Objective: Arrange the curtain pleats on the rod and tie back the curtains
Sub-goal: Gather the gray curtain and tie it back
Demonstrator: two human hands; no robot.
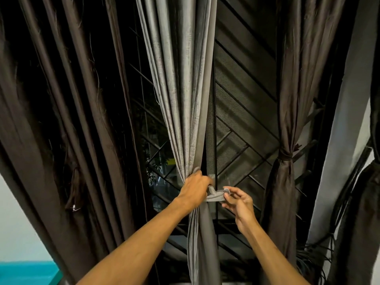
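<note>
A grey curtain (181, 99) hangs down the centre of the frame, its pleats drawn into a narrow bunch just below the middle. The bunch is gripped by the left hand (195, 187), fingers curled round the fabric, apparently so that the folds are kept gathered while a tie is fitted. Just to the right, the loose end of a grey tie-back strip (214, 197) is pinched between the thumb and fingertips of the right hand (239, 202). The strip runs from there back to the gathered fabric beneath the left hand. The strip is judged to be in the course of being wrapped or fastened round the bunch; the tie is not yet closed.

At the right of the frame a dark brown curtain (285, 99) is already cinched at its waist by a band (284, 156). Across the left of the frame a loose brown curtain (61, 120) hangs untied, with frayed threads showing. Behind the grey curtain a window grille (242, 124) of diagonal bars is seen, with darkness and some foliage beyond. A further dark fabric bundle (362, 212) hangs at the far right edge, beside a pale wall (341, 140). A teal patch (26, 272) shows in the lower left corner.

The rod is out of view above. Nothing is seen between the hands and the strip. The grille lies behind the right hand, though how closely cannot be told.
</note>
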